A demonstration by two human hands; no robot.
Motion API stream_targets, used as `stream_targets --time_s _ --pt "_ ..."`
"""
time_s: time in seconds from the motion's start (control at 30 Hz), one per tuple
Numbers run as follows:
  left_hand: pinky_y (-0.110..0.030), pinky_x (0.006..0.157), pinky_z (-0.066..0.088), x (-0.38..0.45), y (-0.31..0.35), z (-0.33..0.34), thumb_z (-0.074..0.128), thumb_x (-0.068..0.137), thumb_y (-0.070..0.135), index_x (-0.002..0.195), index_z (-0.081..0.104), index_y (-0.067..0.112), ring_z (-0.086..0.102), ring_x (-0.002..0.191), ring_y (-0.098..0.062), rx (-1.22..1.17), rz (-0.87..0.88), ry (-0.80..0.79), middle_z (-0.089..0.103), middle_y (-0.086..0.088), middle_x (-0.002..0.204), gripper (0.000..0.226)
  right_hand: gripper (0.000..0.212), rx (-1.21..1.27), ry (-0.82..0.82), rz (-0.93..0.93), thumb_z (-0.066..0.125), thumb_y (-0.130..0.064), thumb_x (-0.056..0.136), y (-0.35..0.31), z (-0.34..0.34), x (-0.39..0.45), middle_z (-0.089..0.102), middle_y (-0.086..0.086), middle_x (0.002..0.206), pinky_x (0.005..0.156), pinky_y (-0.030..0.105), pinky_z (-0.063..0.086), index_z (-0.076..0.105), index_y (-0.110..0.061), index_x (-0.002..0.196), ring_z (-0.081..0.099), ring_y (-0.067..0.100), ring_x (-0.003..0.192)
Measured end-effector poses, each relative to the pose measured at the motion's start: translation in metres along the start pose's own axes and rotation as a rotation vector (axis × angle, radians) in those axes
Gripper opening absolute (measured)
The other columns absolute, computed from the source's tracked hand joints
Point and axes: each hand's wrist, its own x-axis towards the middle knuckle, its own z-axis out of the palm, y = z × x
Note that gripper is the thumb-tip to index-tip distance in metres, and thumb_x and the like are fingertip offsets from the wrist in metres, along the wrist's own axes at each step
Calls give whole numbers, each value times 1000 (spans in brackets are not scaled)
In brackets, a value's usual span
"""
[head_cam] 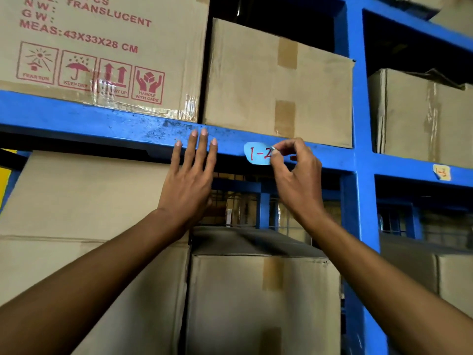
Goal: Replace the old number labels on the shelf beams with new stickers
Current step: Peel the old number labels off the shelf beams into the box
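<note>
A pale blue sticker (257, 153) marked "1-2" in red lies against the blue shelf beam (102, 119). My right hand (297, 170) pinches the sticker's right edge between thumb and fingertips. My left hand (192, 175) is spread flat, its fingertips resting on the beam just left of the sticker. On the beam of the bay to the right sits a yellowish label (441, 172) marked "1-3", curling at its edges.
Cardboard boxes fill the shelves above (276, 80) and below (256, 290) the beam. A printed box (102, 47) stands at the upper left. A blue upright post (358, 124) divides this bay from the right one, where more boxes (422, 116) sit.
</note>
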Motion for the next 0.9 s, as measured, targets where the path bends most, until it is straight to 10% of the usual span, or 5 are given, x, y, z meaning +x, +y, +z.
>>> stream_targets --time_s 0.33,0.7,0.9 --pt "-44 118 -1 -23 153 -9 38 89 22 149 2 9 -3 147 -30 -200 176 -138 0 -15 159 71 11 -50 -6 165 57 -9 84 79 -127 -50 65 -2 84 71 13 42 64 -15 90 57 11 81" --pt "-51 113 -10 -80 343 7 24 97 29 148 6 2 -7 145 -31 -116 326 -318 0 -18 158 61 28 -127 -154 406 52 2 80 181 -257 -123 71 5 97 87 36 49 69 -10 99 63 20 94" --pt "-45 109 36 -171 396 13 40 85 35 135 47 5 40 136 -26 -42 334 -296 44 -15 145 59 27 -37 -231 630 51 5 83 216 -282 -215 71 5 96 80 17 49 70 -4 100 63 11 87"
